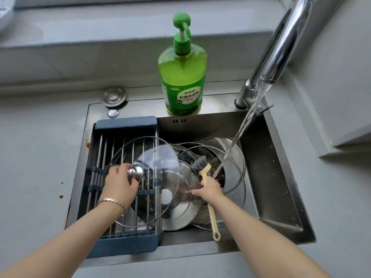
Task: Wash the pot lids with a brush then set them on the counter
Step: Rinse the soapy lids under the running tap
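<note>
Across the steel sink (281, 177), a blue drying rack (124, 125) spans the left half, and water runs from the tap (281, 47) into the right half. The glass lid (158, 157), the largest of the lids, is held tilted above the rack and partly over the stacked lids (176, 209) lying in the basin. Wide, wet and made of glass, it is probably heavy for 1 hand, slick at the rim and liable to chip against steel, so the knob (135, 172) looks the surest hold. The left hand (120, 183) has its fingers curled round that knob. The right hand (210, 189) wraps its fingers round the handle of the brush (210, 213), bristles up beside the stream, and touches the lid's right rim.
</note>
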A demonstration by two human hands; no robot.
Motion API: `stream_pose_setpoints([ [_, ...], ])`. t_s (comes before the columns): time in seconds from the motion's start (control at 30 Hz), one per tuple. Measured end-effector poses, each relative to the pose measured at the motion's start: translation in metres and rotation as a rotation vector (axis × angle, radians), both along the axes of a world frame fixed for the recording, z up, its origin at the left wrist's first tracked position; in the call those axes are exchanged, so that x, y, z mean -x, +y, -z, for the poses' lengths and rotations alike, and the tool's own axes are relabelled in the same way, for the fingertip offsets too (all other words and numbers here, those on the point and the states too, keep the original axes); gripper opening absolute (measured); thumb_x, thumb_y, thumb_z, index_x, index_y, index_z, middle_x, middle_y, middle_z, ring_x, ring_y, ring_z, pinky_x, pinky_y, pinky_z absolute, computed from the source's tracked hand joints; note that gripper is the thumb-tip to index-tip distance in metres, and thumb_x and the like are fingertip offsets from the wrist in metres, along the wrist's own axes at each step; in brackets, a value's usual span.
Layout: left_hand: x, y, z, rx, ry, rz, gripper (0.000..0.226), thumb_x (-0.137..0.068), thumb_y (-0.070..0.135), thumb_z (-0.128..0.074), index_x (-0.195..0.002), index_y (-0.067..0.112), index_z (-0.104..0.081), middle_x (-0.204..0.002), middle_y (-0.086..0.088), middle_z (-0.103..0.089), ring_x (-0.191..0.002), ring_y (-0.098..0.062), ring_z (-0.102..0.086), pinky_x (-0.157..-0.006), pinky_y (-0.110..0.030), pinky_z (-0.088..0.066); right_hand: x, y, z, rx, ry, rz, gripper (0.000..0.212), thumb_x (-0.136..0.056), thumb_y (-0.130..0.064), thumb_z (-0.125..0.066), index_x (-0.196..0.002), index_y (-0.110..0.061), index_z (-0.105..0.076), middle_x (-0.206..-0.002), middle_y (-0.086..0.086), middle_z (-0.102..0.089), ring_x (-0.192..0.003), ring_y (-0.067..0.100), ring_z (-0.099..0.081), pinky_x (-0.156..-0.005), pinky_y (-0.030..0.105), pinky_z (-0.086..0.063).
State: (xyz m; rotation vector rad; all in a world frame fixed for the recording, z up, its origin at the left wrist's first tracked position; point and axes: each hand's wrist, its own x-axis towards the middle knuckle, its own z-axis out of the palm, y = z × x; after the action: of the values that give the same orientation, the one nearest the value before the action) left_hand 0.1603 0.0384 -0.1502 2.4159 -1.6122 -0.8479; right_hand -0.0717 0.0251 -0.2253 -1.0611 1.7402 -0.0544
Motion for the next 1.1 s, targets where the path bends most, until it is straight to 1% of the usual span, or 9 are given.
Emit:
stream_pose_setpoints([
  [0.13, 0.009, -0.001, -0.005, 0.044, 0.007, -0.01, 0.038, -0.089, 0.012, -0.053, -0.127, 0.012, -0.046, -0.13, -0.013, -0.04, -0.113, -0.027, -0.046, -0.088, -0.037, -0.044, -0.003, 0.001, 0.004, -0.066, -0.13, 0.011, 0.043, -0.078, -0.017, -0.074, -0.111, -0.01, -0.046, -0.103, 0.001, -0.044, -0.094, 0.015, -0.043, -0.077, 0.022, -0.034],
  [0.23, 0.014, 0.001, -0.009, 0.058, 0.009, -0.03, 0.037, -0.089, 0.012, -0.053, -0.125, 0.012, -0.048, -0.129, -0.012, -0.04, -0.111, -0.028, -0.047, -0.087, -0.037, -0.045, -0.002, 0.004, 0.007, -0.083, -0.181, 0.063, 0.049, -0.073, -0.017, -0.078, -0.109, -0.007, -0.046, -0.107, 0.003, -0.046, -0.097, 0.018, -0.048, -0.081, 0.025, -0.037],
  [0.4, 0.023, 0.004, -0.012, 0.05, -0.006, -0.049, 0.035, -0.09, 0.011, -0.051, -0.125, 0.013, -0.049, -0.13, -0.011, -0.041, -0.109, -0.025, -0.049, -0.083, -0.035, -0.046, -0.014, 0.005, 0.01, -0.124, -0.253, 0.026, 0.069, -0.072, -0.02, -0.079, -0.128, 0.0, -0.043, -0.118, 0.007, -0.05, -0.108, 0.019, -0.049, -0.096, 0.029, -0.04],
  [0.47, 0.03, 0.006, -0.012, 0.057, -0.006, -0.037, 0.031, -0.09, 0.01, -0.052, -0.121, 0.011, -0.052, -0.127, -0.011, -0.043, -0.108, -0.024, -0.05, -0.085, -0.034, -0.046, -0.021, 0.007, 0.012, -0.135, -0.259, 0.008, 0.067, -0.074, -0.02, -0.078, -0.127, 0.0, -0.043, -0.112, 0.006, -0.047, -0.102, 0.018, -0.046, -0.091, 0.027, -0.04],
  [0.57, 0.037, 0.006, -0.01, 0.079, 0.008, -0.021, 0.027, -0.089, 0.009, -0.052, -0.117, 0.009, -0.055, -0.124, -0.01, -0.045, -0.103, -0.023, -0.053, -0.086, -0.033, -0.047, -0.026, 0.008, 0.019, -0.14, -0.25, 0.047, 0.061, -0.078, -0.02, -0.075, -0.126, -0.002, -0.043, -0.122, 0.01, -0.049, -0.104, 0.019, -0.048, -0.083, 0.025, -0.039],
  [0.73, 0.037, 0.0, -0.01, 0.117, 0.008, 0.002, 0.023, -0.09, 0.009, -0.052, -0.112, 0.012, -0.056, -0.122, -0.005, -0.045, -0.095, -0.015, -0.048, -0.08, -0.028, -0.045, -0.033, 0.007, 0.033, -0.185, -0.326, 0.103, 0.06, -0.081, -0.022, -0.071, -0.128, 0.0, -0.04, -0.112, 0.007, -0.047, -0.102, 0.02, -0.047, -0.087, 0.028, -0.038],
  [0.9, 0.03, -0.006, -0.012, 0.183, 0.004, 0.04, 0.019, -0.091, 0.01, -0.051, -0.108, 0.013, -0.058, -0.11, 0.004, -0.043, -0.07, -0.014, -0.053, -0.059, -0.019, -0.04, -0.044, 0.006, 0.045, -0.333, -0.437, 0.278, 0.041, -0.088, -0.016, -0.061, -0.124, -0.001, -0.051, -0.13, 0.01, -0.05, -0.119, 0.024, -0.046, -0.091, 0.029, -0.034],
  [1.03, 0.022, -0.008, -0.011, 0.224, 0.023, 0.041, 0.016, -0.09, 0.01, -0.052, -0.104, 0.013, -0.059, -0.106, 0.008, -0.041, -0.072, -0.008, -0.052, -0.06, -0.012, -0.04, -0.053, 0.006, 0.048, -0.363, -0.49, 0.314, 0.009, -0.085, -0.01, -0.062, -0.093, -0.006, -0.061, -0.101, 0.004, -0.056, -0.092, 0.014, -0.048, -0.083, 0.025, -0.035],
  [1.1, 0.02, -0.008, -0.011, 0.212, 0.025, 0.034, 0.015, -0.091, 0.01, -0.051, -0.103, 0.014, -0.058, -0.106, 0.007, -0.042, -0.07, -0.007, -0.05, -0.06, -0.011, -0.039, -0.056, 0.007, 0.046, -0.317, -0.5, 0.314, 0.012, -0.082, -0.008, -0.067, -0.082, -0.01, -0.055, -0.091, 0.003, -0.056, -0.083, 0.012, -0.049, -0.076, 0.025, -0.039],
])
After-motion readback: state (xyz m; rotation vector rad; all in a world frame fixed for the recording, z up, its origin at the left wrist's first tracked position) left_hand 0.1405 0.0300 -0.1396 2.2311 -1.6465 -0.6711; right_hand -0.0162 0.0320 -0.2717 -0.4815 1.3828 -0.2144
